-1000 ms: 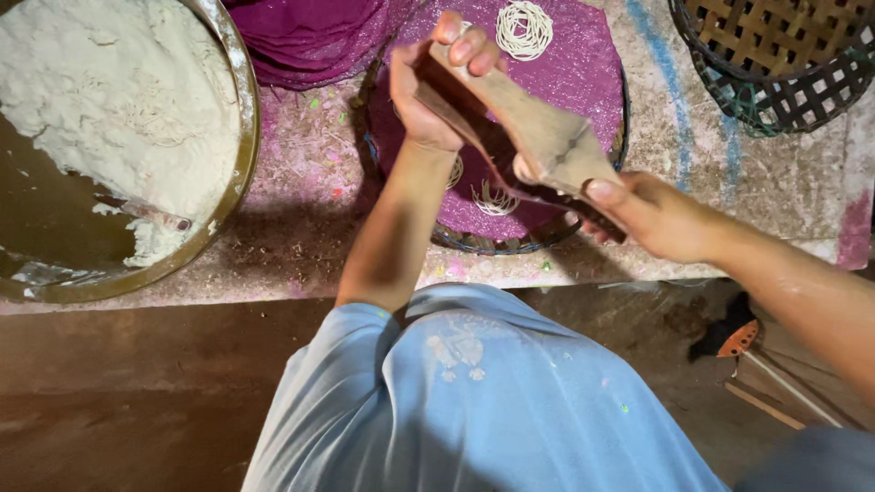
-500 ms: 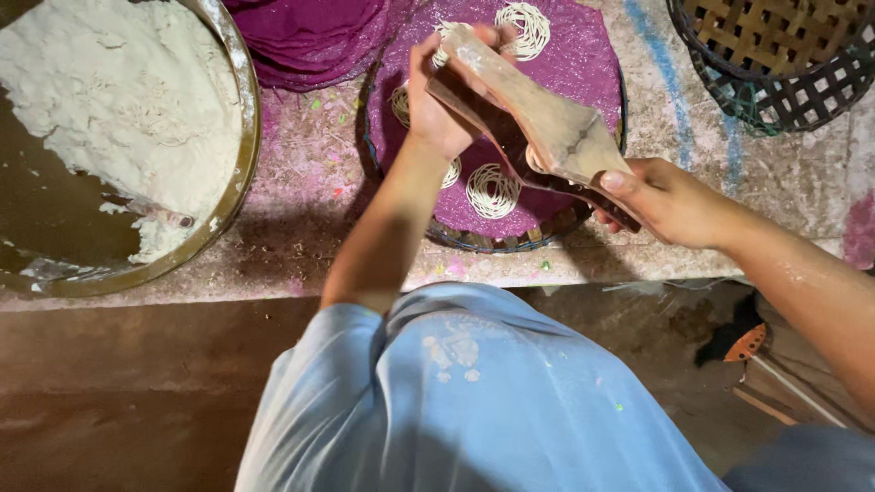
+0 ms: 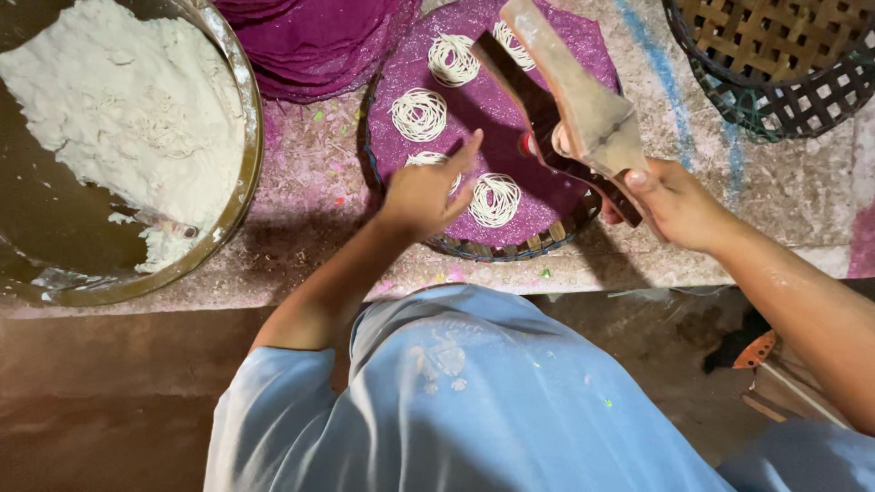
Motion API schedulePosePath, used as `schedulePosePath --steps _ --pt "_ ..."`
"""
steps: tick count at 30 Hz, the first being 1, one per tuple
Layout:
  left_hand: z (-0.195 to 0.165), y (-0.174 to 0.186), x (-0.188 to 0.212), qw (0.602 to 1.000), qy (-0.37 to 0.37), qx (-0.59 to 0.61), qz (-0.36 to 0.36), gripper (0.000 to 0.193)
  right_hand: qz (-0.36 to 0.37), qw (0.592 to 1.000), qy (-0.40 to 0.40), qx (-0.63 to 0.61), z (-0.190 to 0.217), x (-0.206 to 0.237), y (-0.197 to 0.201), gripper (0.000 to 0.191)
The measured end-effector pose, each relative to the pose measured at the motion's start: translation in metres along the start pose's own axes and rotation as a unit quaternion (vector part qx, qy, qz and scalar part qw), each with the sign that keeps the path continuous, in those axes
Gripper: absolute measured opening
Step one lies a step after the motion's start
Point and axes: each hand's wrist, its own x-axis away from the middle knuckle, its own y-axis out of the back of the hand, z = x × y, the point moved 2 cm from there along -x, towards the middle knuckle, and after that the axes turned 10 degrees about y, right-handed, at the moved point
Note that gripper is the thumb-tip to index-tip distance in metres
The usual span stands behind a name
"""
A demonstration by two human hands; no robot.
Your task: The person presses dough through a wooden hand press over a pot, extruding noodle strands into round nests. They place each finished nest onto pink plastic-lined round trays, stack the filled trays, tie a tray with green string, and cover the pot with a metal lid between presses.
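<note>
Head view shows our right hand clamped around the lower handles of a flour-dusted wooden noodle press, which is held tilted above the round purple cloth-covered woven tray. Our left hand is loose, fingers half curled, the forefinger stretched toward the press; it hovers over or rests on one white coil of pressed noodle strands, and we cannot tell whether it touches. The two hands are well apart.

We judge the main risk is smearing: the left fingers sit right above soft coils, and a careless drop would flatten one or drag its strands into the neighbouring white noodle nest. The press, held in one hand only, could also tip and drip dough across finished coils.

The coils look thin, pale and neatly spiralled, five or so spaced across the purple cloth, none touching. To the left stands a large metal basin heaped with white dough, and a stack of purple cloth-covered trays lies behind. A dark woven basket sits at the far right.
</note>
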Motion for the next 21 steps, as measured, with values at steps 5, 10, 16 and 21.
schedulePosePath --steps 5,10,16,21 --pt "-0.004 0.044 -0.047 0.66 0.01 0.749 0.056 0.077 0.135 0.991 0.006 -0.021 0.027 -0.02 -0.013 0.081" --pt "-0.02 0.057 -0.095 0.433 -0.195 0.87 0.133 0.055 0.178 0.978 -0.111 -0.018 0.066 -0.048 -0.014 0.085" --pt "0.021 0.062 -0.134 0.395 -0.217 0.89 0.071 0.027 0.089 0.964 -0.103 0.229 0.078 -0.099 -0.021 0.088" --pt "0.034 0.044 -0.136 0.404 -0.223 0.885 0.065 0.027 0.098 0.966 -0.128 0.203 0.08 -0.099 -0.025 0.08"
